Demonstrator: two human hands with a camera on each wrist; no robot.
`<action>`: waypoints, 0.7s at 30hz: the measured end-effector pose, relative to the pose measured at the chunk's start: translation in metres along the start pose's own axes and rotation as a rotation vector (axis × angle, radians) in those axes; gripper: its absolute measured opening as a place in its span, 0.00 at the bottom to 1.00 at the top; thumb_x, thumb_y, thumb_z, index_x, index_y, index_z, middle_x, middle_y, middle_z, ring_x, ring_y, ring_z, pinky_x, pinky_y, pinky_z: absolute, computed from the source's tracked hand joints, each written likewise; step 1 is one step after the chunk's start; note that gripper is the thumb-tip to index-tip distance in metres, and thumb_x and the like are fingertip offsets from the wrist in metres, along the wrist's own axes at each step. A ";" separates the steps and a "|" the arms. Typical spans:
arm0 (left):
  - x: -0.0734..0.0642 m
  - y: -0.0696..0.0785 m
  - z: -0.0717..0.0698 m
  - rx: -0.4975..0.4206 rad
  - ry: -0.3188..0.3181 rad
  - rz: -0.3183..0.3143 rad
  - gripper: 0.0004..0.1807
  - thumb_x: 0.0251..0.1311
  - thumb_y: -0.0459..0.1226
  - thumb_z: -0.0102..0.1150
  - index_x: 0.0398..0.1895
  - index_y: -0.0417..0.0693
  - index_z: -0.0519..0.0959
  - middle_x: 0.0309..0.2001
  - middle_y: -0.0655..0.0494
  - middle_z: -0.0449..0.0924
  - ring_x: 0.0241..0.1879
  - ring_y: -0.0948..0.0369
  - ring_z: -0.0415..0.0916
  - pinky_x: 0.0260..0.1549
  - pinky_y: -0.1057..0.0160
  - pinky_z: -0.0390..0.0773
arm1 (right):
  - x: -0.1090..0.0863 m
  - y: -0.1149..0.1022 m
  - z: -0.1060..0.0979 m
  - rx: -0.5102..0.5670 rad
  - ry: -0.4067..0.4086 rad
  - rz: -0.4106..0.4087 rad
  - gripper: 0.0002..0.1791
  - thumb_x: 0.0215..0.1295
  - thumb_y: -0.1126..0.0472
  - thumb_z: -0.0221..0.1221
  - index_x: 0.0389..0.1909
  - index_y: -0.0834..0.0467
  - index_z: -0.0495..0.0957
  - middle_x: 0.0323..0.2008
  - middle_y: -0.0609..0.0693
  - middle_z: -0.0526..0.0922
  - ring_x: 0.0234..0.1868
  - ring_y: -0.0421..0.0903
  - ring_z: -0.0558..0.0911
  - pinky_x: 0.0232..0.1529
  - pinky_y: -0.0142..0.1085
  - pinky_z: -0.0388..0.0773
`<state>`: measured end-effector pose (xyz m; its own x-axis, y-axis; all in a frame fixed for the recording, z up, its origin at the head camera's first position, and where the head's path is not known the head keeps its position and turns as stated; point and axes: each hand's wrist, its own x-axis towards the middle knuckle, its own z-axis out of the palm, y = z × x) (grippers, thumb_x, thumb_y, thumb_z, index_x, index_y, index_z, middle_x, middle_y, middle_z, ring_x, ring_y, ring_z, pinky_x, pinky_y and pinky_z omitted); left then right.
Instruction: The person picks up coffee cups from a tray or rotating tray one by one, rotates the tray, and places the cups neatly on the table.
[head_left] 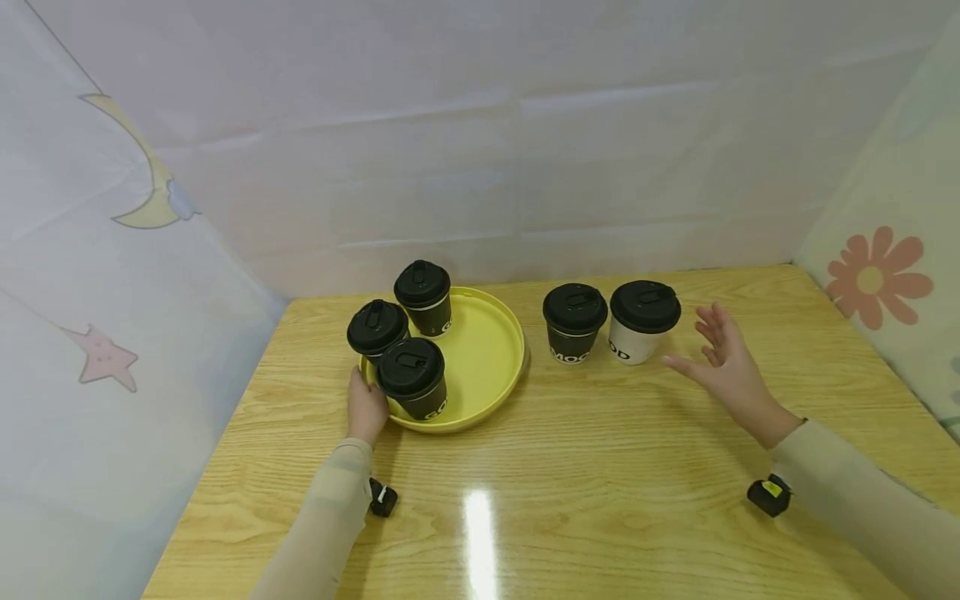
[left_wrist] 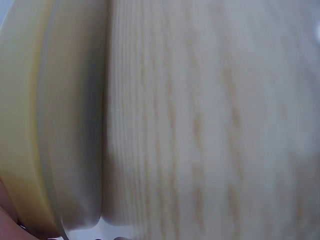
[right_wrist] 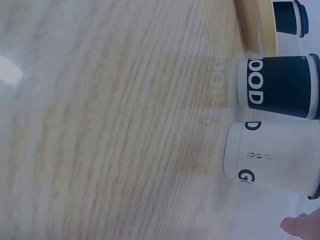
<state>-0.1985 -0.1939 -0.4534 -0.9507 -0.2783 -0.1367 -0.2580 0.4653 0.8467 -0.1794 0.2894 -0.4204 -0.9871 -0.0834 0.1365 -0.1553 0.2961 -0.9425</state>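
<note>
At the left edge of a round yellow tray [head_left: 487,358], my left hand [head_left: 367,408] grips the rim. The left wrist view shows the tray's side wall [left_wrist: 70,120] close up, with a bit of thumb at the lower left. Three black lidded paper cups [head_left: 411,379] stand on the tray's left half. My right hand [head_left: 731,375] is held in the air with fingers spread, just right of a white paper cup [head_left: 634,340] with a black lid, apart from it. Left of that, a black paper cup [head_left: 572,340] stands upright on the table.
The wooden table [head_left: 600,483] meets a pale fabric wall [head_left: 525,183] behind the cups. More printed fabric rises at the left and right sides. A small black device [head_left: 382,498] is at the left wrist and another black device [head_left: 770,495] at the right.
</note>
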 end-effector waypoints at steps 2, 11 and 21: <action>0.000 0.000 0.000 -0.005 -0.005 -0.001 0.30 0.71 0.27 0.25 0.72 0.23 0.36 0.72 0.25 0.39 0.72 0.38 0.41 0.69 0.45 0.49 | -0.004 -0.003 0.000 0.000 -0.007 -0.019 0.55 0.67 0.67 0.59 0.77 0.50 0.25 0.77 0.56 0.36 0.76 0.54 0.41 0.72 0.32 0.42; 0.000 0.000 -0.001 -0.002 -0.018 -0.007 0.30 0.70 0.27 0.24 0.72 0.24 0.36 0.73 0.26 0.39 0.72 0.39 0.41 0.69 0.46 0.50 | -0.021 -0.017 0.009 0.065 -0.024 -0.146 0.54 0.63 0.76 0.58 0.78 0.53 0.30 0.75 0.55 0.45 0.72 0.42 0.53 0.67 0.22 0.52; 0.000 -0.001 0.000 0.002 -0.011 0.003 0.30 0.70 0.27 0.24 0.72 0.24 0.36 0.73 0.26 0.39 0.72 0.38 0.41 0.69 0.45 0.50 | -0.030 -0.032 0.034 0.241 -0.060 -0.333 0.52 0.55 0.86 0.56 0.77 0.59 0.44 0.70 0.48 0.59 0.67 0.36 0.61 0.63 0.22 0.59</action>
<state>-0.1978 -0.1944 -0.4539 -0.9533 -0.2675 -0.1402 -0.2556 0.4674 0.8463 -0.1432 0.2501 -0.4046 -0.8796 -0.1943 0.4343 -0.4450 0.0131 -0.8954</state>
